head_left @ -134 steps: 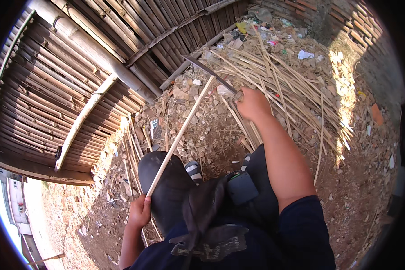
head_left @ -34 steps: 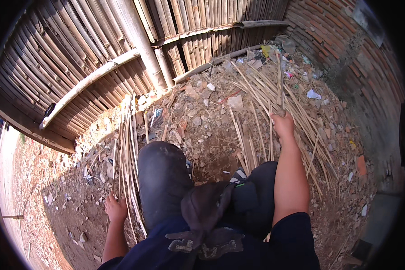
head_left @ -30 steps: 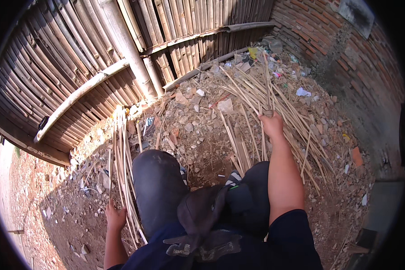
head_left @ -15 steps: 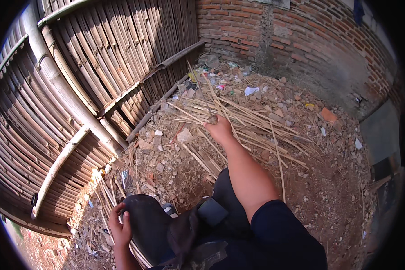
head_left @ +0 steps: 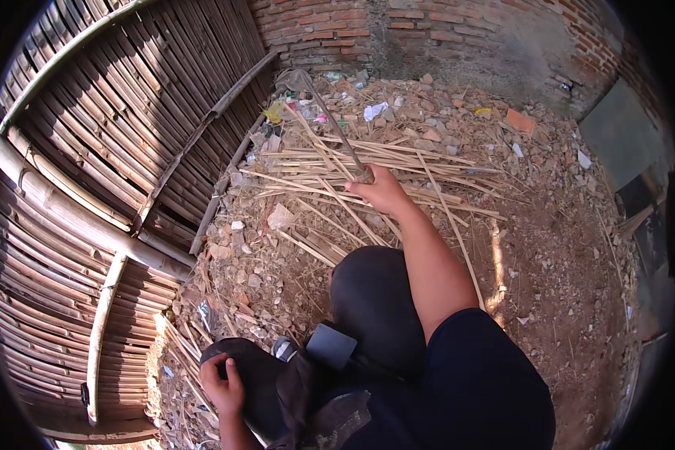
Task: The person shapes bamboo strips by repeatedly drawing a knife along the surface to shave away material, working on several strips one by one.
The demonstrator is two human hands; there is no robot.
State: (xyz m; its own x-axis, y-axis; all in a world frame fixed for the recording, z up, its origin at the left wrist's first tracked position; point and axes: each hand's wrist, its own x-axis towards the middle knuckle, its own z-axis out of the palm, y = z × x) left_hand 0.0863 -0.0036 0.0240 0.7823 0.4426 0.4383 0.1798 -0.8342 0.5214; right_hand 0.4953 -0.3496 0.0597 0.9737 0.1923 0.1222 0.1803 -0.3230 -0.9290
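My right hand [head_left: 382, 191] is stretched forward and shut on a long dark tool [head_left: 336, 127]. The tool's broad grey end points toward the corner of the wall. Under this hand lies a pile of thin split bamboo strips [head_left: 330, 161] spread across the rubble. My left hand [head_left: 221, 382] rests low on my left knee [head_left: 240, 360], fingers loosely bent, with nothing seen in it. A few more bamboo strips [head_left: 184, 352] lie on the ground just left of that knee. My right knee [head_left: 371, 292] is bent in dark trousers.
A bamboo slat fence [head_left: 105, 157] runs along the left. A brick wall [head_left: 397, 26] closes the far side. The ground [head_left: 547, 247] is dry earth with stones, brick bits and litter. A dark slab [head_left: 622, 135] stands at the right.
The view has swung toward the brick corner. My right hand now grips the tool over the strip pile. My left hand, which held a long strip earlier, has dropped onto my knee.
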